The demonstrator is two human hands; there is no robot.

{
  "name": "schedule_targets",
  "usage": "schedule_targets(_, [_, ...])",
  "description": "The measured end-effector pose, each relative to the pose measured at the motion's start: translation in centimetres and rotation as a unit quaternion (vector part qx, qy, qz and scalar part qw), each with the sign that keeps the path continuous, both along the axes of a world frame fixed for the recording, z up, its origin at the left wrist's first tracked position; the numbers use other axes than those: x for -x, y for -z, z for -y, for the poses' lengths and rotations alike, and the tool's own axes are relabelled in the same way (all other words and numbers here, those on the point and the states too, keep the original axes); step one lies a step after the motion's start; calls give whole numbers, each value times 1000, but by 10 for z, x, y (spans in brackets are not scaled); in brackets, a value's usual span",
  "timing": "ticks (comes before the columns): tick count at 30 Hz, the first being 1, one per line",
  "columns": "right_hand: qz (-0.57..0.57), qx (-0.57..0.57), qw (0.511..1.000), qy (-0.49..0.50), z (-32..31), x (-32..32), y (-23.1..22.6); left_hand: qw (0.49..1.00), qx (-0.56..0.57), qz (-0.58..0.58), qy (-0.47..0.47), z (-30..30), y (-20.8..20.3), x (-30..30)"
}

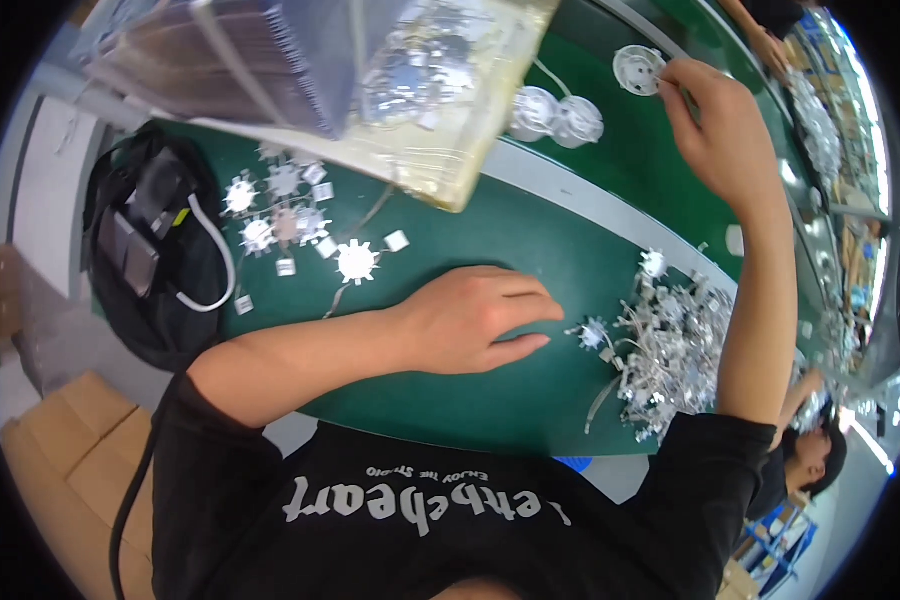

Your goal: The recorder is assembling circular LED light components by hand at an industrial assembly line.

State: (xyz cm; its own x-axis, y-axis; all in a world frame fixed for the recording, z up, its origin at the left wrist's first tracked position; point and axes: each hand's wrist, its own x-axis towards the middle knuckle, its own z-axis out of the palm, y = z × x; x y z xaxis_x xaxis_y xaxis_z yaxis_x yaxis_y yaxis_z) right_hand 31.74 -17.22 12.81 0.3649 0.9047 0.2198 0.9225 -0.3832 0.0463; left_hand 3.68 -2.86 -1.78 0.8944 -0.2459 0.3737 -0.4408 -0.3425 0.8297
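My right hand (715, 125) reaches to the far right, thumb and fingers pinched at the edge of a round white plastic housing (638, 70) over the green belt. My left hand (480, 318) lies on the green table, fingers stretched out and nothing in them. Right of it is a tangled heap of silvery star-shaped parts with wires (675, 350). One loose star-shaped part (592, 333) lies between the heap and my left fingertips. Two more round white housings (555, 118), one with a wire, sit on the belt left of my right hand.
A yellowish tray (450, 185) with small metallic parts and a purple-grey bin stand at the back left. More star-shaped parts (357, 261) with white tags lie beyond my left forearm. A black bag (150, 240) hangs at the left. Co-workers sit along the right.
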Motion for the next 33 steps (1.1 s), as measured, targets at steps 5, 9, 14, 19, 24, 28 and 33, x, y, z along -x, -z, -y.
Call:
schedule_targets(5, [-65,-34,997,26,36,86,-27,990,86,39,-109,-1,-15,-3])
schedule_targets(9, [-182,43,980,69,49,180,-18,983,97,60,-147,4,-35,1])
schedule_targets(14, [-231,3,969,83,61,233,17,999,7,-14,-41,1,-22,15])
schedule_targets(19, [-245,-45,951,183,67,262,48,996,-89,-3,-26,-12,-20,10])
schedule_targets(24, [-235,-48,936,259,75,265,83,993,-116,-8,-12,-16,-4,4])
schedule_targets(28, [-220,-66,940,252,70,265,83,992,-123,-29,18,-22,-8,4])
schedule_targets(33, [-205,-68,938,272,69,253,87,990,-118,-33,68,-27,-6,2])
